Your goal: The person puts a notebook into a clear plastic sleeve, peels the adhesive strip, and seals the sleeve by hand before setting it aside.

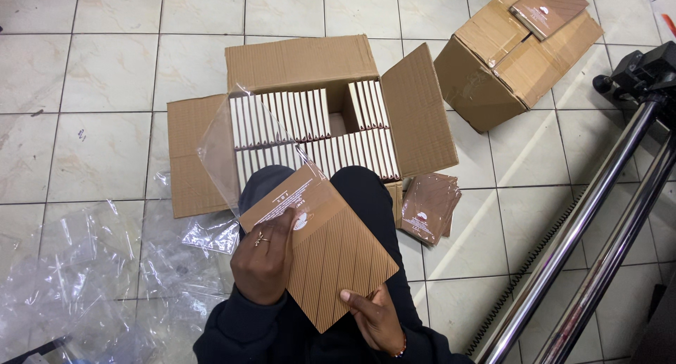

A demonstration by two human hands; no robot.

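Observation:
A flat brown box [331, 248] with fine vertical stripes and a white emblem rests over my lap. Its upper end sits inside a clear plastic sleeve [239, 142] that stands up above it. My left hand [266, 255], with a ring on one finger, grips the box's left edge and the sleeve. My right hand [377, 315] supports the box's lower right corner from beneath. Just beyond my knees is an open cardboard carton [303, 61] packed with rows of similar flat boxes standing on edge.
A closed cardboard carton [493, 61] with one brown box [548, 8] on top sits at the upper right. A stack of brown sleeved boxes [429, 208] lies by the open carton. Crumpled clear plastic [84, 272] covers the tiled floor at left. Metal tripod legs [598, 223] cross the right side.

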